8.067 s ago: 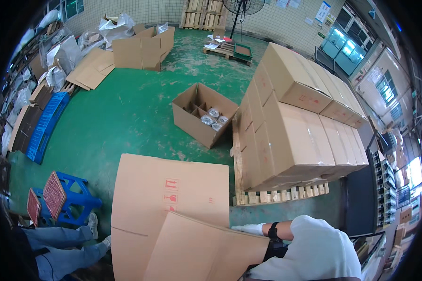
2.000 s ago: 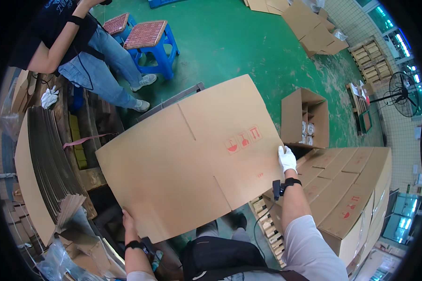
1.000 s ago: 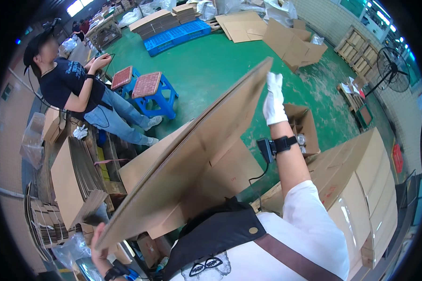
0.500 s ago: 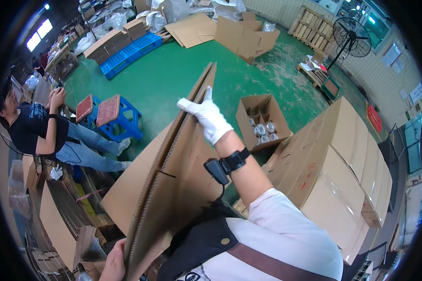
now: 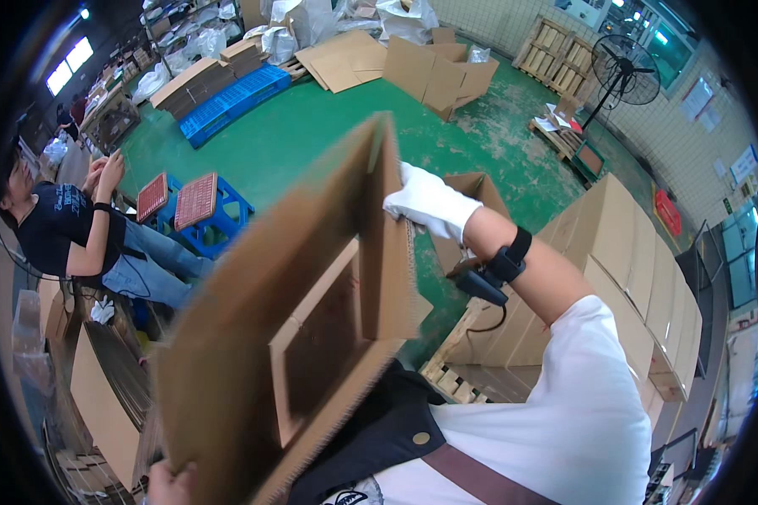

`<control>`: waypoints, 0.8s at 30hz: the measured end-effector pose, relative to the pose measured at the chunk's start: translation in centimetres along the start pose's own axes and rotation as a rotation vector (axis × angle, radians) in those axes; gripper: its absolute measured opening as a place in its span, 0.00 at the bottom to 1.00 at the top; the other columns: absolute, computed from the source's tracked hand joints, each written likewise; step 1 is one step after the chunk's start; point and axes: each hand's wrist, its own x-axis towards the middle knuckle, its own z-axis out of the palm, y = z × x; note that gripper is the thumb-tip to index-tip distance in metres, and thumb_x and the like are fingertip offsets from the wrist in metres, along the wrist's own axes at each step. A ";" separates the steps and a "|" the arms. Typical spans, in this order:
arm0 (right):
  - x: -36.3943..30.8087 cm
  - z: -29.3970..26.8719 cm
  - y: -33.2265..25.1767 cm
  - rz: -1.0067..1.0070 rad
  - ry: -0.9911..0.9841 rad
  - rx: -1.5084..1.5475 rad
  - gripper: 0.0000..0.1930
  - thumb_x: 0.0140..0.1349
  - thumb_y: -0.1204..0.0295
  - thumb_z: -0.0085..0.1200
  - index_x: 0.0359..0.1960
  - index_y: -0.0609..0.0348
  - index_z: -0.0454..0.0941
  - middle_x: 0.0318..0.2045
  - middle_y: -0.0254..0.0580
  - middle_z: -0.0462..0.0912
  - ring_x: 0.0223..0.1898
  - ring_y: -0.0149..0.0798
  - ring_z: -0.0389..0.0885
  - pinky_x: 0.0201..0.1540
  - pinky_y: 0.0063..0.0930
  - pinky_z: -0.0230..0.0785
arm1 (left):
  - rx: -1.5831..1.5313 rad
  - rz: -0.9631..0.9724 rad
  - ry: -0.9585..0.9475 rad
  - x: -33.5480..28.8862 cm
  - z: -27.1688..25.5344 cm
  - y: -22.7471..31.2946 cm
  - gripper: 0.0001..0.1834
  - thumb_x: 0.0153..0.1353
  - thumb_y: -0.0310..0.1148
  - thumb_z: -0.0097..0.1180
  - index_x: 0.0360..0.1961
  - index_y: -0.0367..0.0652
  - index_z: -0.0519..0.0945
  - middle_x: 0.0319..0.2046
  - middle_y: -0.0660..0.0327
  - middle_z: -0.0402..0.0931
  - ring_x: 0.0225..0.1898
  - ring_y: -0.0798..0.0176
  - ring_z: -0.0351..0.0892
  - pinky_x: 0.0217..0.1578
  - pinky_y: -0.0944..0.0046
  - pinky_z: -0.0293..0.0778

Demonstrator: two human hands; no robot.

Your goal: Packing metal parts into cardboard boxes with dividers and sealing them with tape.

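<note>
A large brown cardboard box [image 5: 219,353] is spread part-way open in front of me, its walls apart and its inside showing. My right hand [image 5: 434,202], in a white glove, is closed around the top edge of its right wall. Low on the left, my bare left hand [image 5: 173,484] grips the edge of the opposite wall; part of that hand is cut off by the frame. The box is somewhat blurred. Behind my right wrist stands a smaller open carton [image 5: 484,189], mostly covered by my arm.
Stacked cartons [image 5: 564,303] stand on a pallet [image 5: 459,387] at my right. Flat cardboard sheets [image 5: 114,396] are piled at the left. Further off are a person [image 5: 67,223], blue stools [image 5: 219,215], a blue pallet [image 5: 236,101], an open box [image 5: 438,76] and a fan [image 5: 623,71].
The folded-flat cardboard has opened into a box shape. My right hand moved right with one wall, while my left hand moved slightly left and down with the other.
</note>
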 end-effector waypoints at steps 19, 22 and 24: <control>-2.0 15.5 -3.9 -0.103 -0.655 -0.985 0.46 0.58 0.66 0.48 0.68 0.78 0.32 0.59 0.92 0.51 0.46 0.65 0.79 0.49 0.42 0.72 | -0.892 0.116 0.286 7.8 7.3 -0.2 0.35 0.54 0.22 0.38 0.68 0.43 0.57 0.54 0.54 0.69 0.52 0.59 0.71 0.51 0.62 0.69; -1.1 15.5 -3.5 0.012 -0.864 -0.779 0.51 0.60 0.55 0.51 0.69 0.75 0.30 0.61 0.92 0.45 0.51 0.69 0.76 0.53 0.43 0.70 | -0.830 0.236 0.404 7.2 7.3 0.7 0.39 0.52 0.18 0.37 0.70 0.44 0.53 0.59 0.55 0.65 0.54 0.60 0.69 0.52 0.64 0.67; 0.2 14.7 -1.3 -0.161 -0.756 -0.914 0.54 0.57 0.45 0.54 0.72 0.60 0.32 0.65 0.86 0.42 0.53 0.69 0.74 0.57 0.43 0.67 | -0.803 0.178 0.254 7.1 4.8 -0.3 0.42 0.51 0.17 0.37 0.71 0.44 0.51 0.59 0.57 0.65 0.54 0.60 0.70 0.52 0.65 0.68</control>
